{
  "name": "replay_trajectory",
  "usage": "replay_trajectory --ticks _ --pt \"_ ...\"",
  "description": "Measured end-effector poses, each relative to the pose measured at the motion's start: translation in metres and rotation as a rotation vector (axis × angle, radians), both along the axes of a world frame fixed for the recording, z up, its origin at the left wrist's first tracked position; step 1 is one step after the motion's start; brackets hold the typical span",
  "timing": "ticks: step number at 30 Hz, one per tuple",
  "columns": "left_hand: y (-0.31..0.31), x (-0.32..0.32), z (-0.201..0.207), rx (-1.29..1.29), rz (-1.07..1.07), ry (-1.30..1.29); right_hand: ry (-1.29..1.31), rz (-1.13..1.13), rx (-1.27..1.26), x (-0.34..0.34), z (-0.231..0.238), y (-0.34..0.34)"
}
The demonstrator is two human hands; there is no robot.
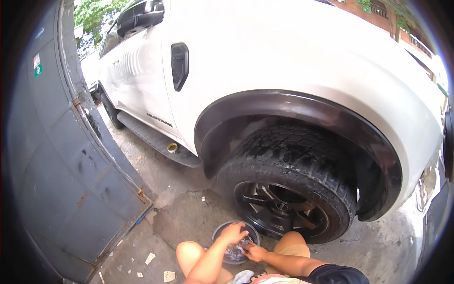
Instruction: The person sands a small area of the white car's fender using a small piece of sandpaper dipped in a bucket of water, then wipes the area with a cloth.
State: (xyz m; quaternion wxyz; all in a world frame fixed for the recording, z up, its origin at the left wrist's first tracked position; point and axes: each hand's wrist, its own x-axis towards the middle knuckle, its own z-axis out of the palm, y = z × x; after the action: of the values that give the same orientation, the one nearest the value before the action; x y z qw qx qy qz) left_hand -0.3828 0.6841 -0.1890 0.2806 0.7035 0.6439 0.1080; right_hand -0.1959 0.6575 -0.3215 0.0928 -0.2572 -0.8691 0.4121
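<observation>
Down between my knees (190,253): a round grey basin (236,262), close by the front wheel; I can't tell whether it touches the tyre (289,165).
Inside the basin: shiny contents (232,254), bluish and dark, too small and blurred for me to say whether that is water, plastic or something else.
Left hand: mine (232,233) is over the basin, reaching across from its left side, fingers loosely bent; I can't tell whether they grip anything.
Right hand: mine (255,252) comes in over the opposite edge, fingers pointing into the basin, near the other hand; whether they pinch something I can't tell.
Wheel: black spoked rim (282,207), under the dark arch trim (295,102) of a white vehicle (283,57).
Side step (146,137): a yellowish ring (172,148) like a tape roll lies on it.
To my left: a grey metal gate (42,165), with pale scraps (150,258) scattered on the concrete (182,208) near its foot.
On me: a black sleeve (338,273) on my right arm.
</observation>
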Motion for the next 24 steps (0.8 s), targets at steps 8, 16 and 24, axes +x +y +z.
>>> replay_trajectory --ticks 8,16,24 --pt "-0.011 -0.034 0.026 0.245 0.242 -0.133 -0.186 -0.017 0.094 -0.005 0.027 0.022" --pt "-0.029 -0.137 -0.018 0.063 -0.162 0.091 -0.275 -0.144 0.080 -0.048 0.023 0.015" --pt "-0.066 -0.212 -0.042 0.096 -0.730 -0.220 -0.178 -0.527 0.018 -0.097 0.058 0.014"
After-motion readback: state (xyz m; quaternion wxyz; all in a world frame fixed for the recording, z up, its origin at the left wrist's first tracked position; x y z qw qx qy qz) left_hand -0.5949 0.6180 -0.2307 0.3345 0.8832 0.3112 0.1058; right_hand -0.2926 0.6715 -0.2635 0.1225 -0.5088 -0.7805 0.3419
